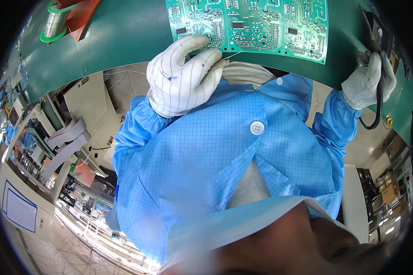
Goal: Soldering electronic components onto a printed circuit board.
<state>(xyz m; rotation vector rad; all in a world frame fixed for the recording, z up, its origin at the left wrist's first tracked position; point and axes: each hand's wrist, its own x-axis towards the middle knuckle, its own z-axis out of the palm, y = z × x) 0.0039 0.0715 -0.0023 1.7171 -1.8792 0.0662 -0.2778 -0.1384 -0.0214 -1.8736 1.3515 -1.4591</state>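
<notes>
A green circuit board panel (261, 25) with several repeated sections lies on the green bench mat (124, 32). My left hand (183, 75), in a white striped glove, rests at the board's near-left edge and pinches a thin solder wire (234, 55) that sticks out to the right. At the far right my right hand (369, 80), also gloved, grips a black soldering iron handle (376, 50); its black cable (376, 114) loops down below the hand. The iron's tip is hidden. Both blue sleeves reach up from my blue coat (225, 151).
A spool of solder wire with green flanges (55, 20) stands at the bench's far left beside a red-brown holder (85, 13). Below the bench edge are grey machines (64, 142), a tiled floor and stacked boxes (390, 188) at right.
</notes>
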